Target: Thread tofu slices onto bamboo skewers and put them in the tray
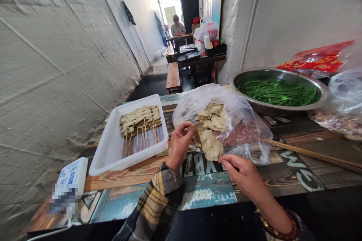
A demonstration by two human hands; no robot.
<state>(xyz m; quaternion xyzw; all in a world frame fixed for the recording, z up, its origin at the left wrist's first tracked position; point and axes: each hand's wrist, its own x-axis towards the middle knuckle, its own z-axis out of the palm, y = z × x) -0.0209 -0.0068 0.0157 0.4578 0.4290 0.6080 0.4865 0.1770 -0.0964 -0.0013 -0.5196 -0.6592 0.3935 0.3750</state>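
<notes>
My right hand pinches the lower end of a thin wooden skewer that carries several pale beige, round food slices. Between the thumb and fingers of my left hand is another flat slice, at the skewer's far end. Whether the skewer's tip pierces that slice I cannot tell. Just behind both hands lies an open clear plastic bag with more loose slices inside. To the left, a white plastic tray holds a stack of filled skewers, their sticks pointing toward me.
A steel basin of green chives stands at the back right, beside a red packet and a tied plastic bag. Bare skewers lie at right. A white box sits front left. Far back, a person sits at a table.
</notes>
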